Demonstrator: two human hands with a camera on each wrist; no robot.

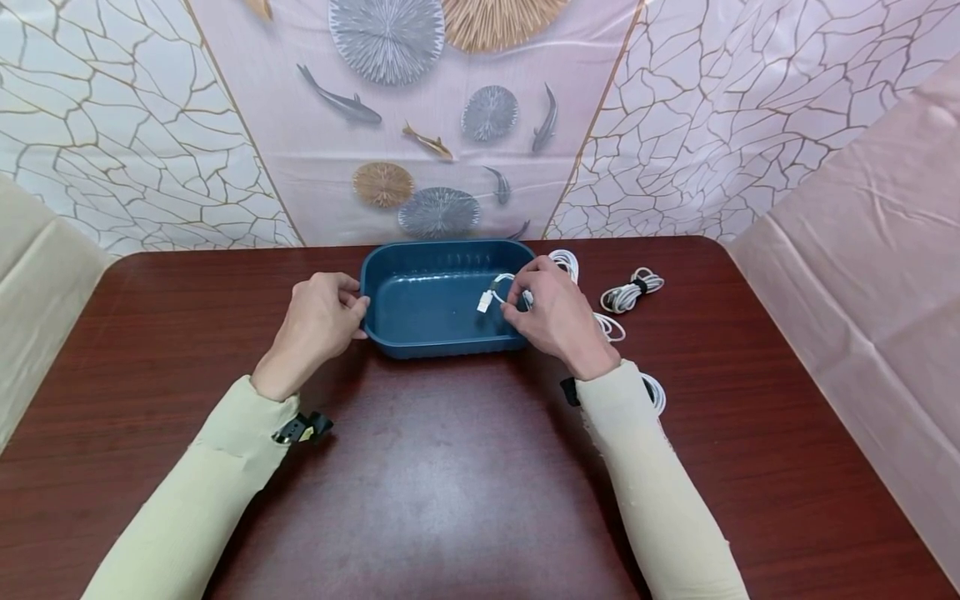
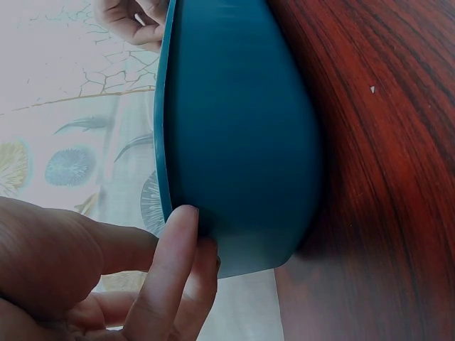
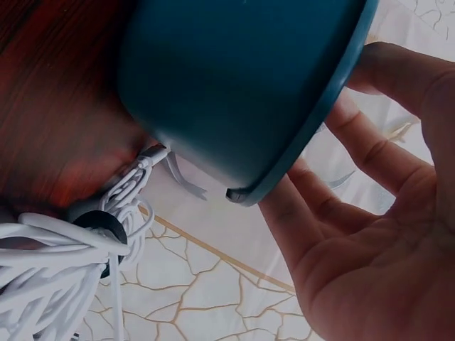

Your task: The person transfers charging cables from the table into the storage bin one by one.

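Several untouched, one underway

Brown table [image 1: 435, 467]; on it, blue tray [image 1: 431, 308], gripped at left end by left hand [image 1: 318, 317]. Seemingly left: bundled cords [image 1: 621, 297], right of tray. Midway: white cord [image 1: 485, 300], pinched by right hand [image 1: 555, 308] over tray's right end.

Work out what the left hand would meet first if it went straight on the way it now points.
The left hand would meet the blue bin first: its fingers already touch the rim at the bin's left end, so it would probably push into that end wall.
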